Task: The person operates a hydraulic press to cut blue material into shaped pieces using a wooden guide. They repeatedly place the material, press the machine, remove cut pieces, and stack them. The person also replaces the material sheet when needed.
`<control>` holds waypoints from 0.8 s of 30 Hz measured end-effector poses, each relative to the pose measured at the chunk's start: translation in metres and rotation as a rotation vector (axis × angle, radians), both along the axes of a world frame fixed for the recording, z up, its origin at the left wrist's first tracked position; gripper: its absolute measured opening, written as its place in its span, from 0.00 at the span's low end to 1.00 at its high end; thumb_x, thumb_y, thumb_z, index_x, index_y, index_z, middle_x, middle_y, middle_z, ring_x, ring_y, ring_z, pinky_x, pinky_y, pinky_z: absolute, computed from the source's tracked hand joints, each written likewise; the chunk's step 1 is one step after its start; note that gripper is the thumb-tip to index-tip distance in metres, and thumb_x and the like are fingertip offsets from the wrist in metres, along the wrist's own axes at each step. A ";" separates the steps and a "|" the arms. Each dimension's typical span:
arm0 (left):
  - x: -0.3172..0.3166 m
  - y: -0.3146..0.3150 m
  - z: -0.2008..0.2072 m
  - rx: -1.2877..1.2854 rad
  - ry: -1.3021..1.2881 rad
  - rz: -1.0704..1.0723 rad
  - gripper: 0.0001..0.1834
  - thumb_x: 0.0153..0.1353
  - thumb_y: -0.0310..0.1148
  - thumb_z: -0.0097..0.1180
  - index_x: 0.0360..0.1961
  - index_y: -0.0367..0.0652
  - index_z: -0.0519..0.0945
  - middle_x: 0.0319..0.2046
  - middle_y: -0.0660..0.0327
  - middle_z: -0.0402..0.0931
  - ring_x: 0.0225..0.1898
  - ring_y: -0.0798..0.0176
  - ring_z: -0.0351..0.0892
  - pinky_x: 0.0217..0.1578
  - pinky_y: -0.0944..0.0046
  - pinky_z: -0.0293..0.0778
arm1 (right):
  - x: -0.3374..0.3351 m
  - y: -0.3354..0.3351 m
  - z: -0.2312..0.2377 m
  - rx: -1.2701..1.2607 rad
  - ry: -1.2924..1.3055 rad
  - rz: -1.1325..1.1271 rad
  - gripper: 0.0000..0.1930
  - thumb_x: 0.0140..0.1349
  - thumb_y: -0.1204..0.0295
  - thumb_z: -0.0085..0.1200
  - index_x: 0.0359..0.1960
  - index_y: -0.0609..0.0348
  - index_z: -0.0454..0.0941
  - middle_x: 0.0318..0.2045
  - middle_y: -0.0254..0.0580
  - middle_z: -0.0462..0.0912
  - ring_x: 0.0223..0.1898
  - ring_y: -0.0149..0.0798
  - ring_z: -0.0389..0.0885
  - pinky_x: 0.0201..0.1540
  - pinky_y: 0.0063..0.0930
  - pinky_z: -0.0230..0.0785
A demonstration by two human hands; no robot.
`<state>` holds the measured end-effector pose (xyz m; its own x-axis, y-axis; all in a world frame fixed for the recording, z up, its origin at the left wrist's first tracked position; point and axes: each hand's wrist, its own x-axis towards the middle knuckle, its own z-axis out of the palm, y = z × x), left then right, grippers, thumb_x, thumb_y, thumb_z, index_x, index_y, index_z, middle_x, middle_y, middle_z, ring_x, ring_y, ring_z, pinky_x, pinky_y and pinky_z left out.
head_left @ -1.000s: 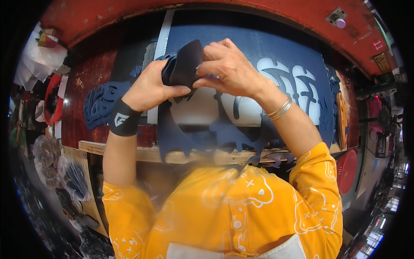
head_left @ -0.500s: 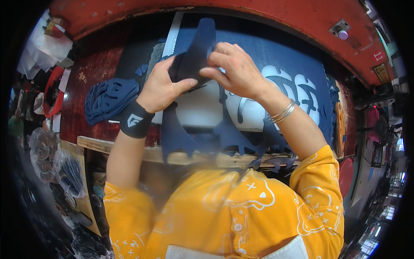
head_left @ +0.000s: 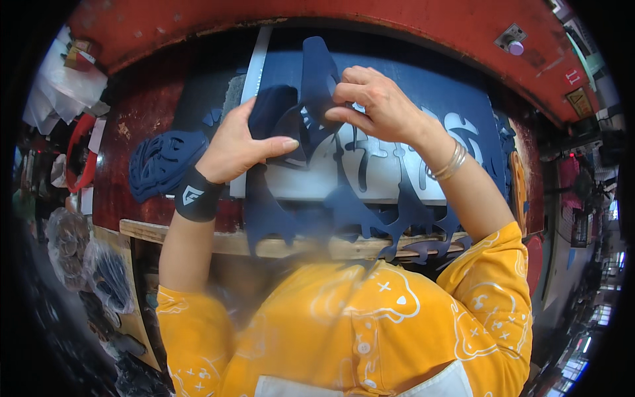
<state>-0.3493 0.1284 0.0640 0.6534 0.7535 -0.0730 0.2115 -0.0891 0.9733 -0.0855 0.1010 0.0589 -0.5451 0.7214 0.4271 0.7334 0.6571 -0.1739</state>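
Two holds at once in the head view: my left hand (head_left: 235, 145) is curled round a curved dark bundle (head_left: 273, 109), thumb along its near edge, while my right hand (head_left: 380, 106) is nearly closed, thumb and fingers pinching the side of a tall dark-blue strip (head_left: 319, 63). Bundle and strip are raised above the middle of the table (head_left: 114, 185); whether they join behind my fingers I cannot tell. I take it that my left thumb presses across the bundle to keep its layers together, and that I pinch the strip at its edge so the rest stands free.

Beneath lies a blue sheet (head_left: 403, 69) with shaped openings, a pale board (head_left: 301, 182) showing through. Its lacy near part (head_left: 347, 202) reaches over the wooden edge (head_left: 284, 246). Left of the board, cut blue pieces (head_left: 162, 162) lie stacked, probably put aside to leave that sheet within reach of both hands.

As for markings, my black wristband (head_left: 198, 196) bears a white angular emblem. On the red beam (head_left: 264, 18) at the far side, right of my reach, sit a pale purple knob (head_left: 515, 47) on a small plate, a white number (head_left: 572, 77) and a yellow-and-black warning label (head_left: 580, 102), its small print too fine to make out.
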 end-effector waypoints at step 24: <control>0.028 0.004 -0.004 0.272 -0.292 0.045 0.23 0.58 0.35 0.57 0.53 0.37 0.72 0.36 0.60 0.79 0.34 0.69 0.77 0.34 0.68 0.74 | -0.054 -0.022 0.006 -0.331 0.466 -0.168 0.05 0.61 0.73 0.53 0.31 0.62 0.75 0.27 0.51 0.79 0.29 0.53 0.78 0.33 0.35 0.70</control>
<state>-0.3214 0.1320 0.0601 0.5829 0.7482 0.3170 -0.0609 -0.3487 0.9352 -0.1397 0.0792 0.0652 -0.2209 0.9172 0.3316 0.6196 0.3945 -0.6786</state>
